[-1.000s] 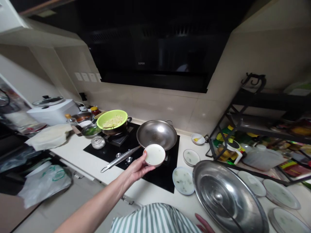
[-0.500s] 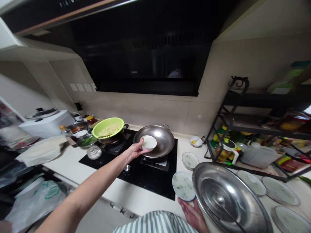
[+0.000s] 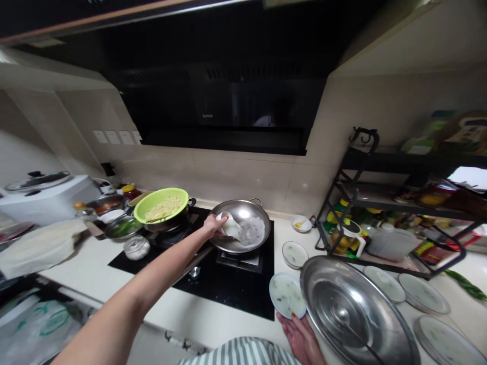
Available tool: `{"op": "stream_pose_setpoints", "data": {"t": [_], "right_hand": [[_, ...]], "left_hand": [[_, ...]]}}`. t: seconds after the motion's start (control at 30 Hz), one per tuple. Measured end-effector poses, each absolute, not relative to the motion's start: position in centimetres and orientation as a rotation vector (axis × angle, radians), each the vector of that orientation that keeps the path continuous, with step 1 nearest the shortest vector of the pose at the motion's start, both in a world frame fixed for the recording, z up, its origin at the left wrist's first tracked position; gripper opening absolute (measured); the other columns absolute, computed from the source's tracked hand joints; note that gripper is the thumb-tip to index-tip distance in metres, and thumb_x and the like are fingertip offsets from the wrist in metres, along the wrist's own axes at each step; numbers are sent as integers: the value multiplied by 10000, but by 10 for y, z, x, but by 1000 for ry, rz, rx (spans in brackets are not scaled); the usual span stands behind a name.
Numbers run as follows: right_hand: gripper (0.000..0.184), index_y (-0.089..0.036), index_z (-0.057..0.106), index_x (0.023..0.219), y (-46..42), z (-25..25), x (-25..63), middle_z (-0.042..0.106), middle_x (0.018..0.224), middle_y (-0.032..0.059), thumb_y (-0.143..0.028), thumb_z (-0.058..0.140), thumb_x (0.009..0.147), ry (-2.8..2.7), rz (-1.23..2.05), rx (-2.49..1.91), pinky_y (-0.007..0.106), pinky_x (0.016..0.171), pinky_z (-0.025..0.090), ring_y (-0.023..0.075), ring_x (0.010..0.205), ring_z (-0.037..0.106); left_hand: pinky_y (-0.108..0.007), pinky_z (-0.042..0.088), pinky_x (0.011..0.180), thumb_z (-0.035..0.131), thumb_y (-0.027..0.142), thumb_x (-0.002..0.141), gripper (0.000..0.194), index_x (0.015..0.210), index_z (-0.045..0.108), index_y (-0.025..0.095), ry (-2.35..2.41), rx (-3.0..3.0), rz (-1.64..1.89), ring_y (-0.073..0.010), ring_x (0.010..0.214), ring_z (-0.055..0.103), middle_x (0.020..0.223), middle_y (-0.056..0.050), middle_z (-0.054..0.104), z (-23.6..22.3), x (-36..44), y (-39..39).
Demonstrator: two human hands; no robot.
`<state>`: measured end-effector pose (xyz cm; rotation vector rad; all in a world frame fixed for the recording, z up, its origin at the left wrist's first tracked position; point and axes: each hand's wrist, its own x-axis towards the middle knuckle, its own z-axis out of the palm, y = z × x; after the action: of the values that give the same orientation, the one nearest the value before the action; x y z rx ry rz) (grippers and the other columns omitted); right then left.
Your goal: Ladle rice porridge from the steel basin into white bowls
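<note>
My left hand [image 3: 216,226] grips a small white bowl [image 3: 230,229] by its rim, tilted over the steel wok [image 3: 224,210] on the right burner. White liquid [image 3: 252,230] runs from this bowl and spreads on the wok's bottom. My right hand [image 3: 299,334] is at the near edge of another bowl [image 3: 286,291], its fingers against the rim. That bowl contains a whitish liquid with dark green bits and stands level beside a large steel lid [image 3: 342,284]. The undersides of the right fingers are hidden.
A green colander [image 3: 140,205] of pale shreds rests over a pot on the left burner. Nearby stand a glass jar [image 3: 137,247] and a bowl of greens [image 3: 124,228]. A black rack [image 3: 353,197] and several filled bowls [image 3: 424,293] occupy the right counter.
My left hand has tipped the small bowl, and white liquid now lies in the wok that was bare before. My right hand stays at its bowl. The view has shifted slightly.
</note>
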<state>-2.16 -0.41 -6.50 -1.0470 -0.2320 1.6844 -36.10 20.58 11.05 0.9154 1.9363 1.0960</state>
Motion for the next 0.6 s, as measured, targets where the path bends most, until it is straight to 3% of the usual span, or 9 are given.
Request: {"op": "stream_pose_setpoints", "data": {"t": [0.17,0.3,0.4,0.6], "right_hand": [[400,-309,727,758,-4,-59,-24,756,851,-4,-311,901,399,-177,1678,-1059,346,773,577,278,881,740],[364,-299,706,718,-6,-47,-28,745,826,-14,-278,897,409,-190,1644,-1048,342,777,583,271,846,740],[353,-294,693,708,-7,-39,-32,732,834,-16,-260,889,417,-226,1593,-1045,390,838,578,291,844,739],[331,-285,631,642,-8,-31,-33,695,780,-22,-247,867,413,-289,1544,-1050,424,868,569,306,811,734]], "left_hand": [[-348,569,732,852,411,631,584,1094,598,160,1982,1286,1036,-294,995,645,1198,-154,616,119,-369,208],[-433,460,966,847,362,639,564,1114,597,187,1947,1836,985,-328,1129,552,1200,-129,584,124,-370,202],[-471,429,983,806,375,696,538,1155,578,212,1887,2223,873,-322,1094,534,1186,-112,566,125,-368,196],[-461,428,963,798,384,712,581,1206,554,199,1834,2294,902,-312,1053,527,1158,-118,549,121,-367,189]]}}
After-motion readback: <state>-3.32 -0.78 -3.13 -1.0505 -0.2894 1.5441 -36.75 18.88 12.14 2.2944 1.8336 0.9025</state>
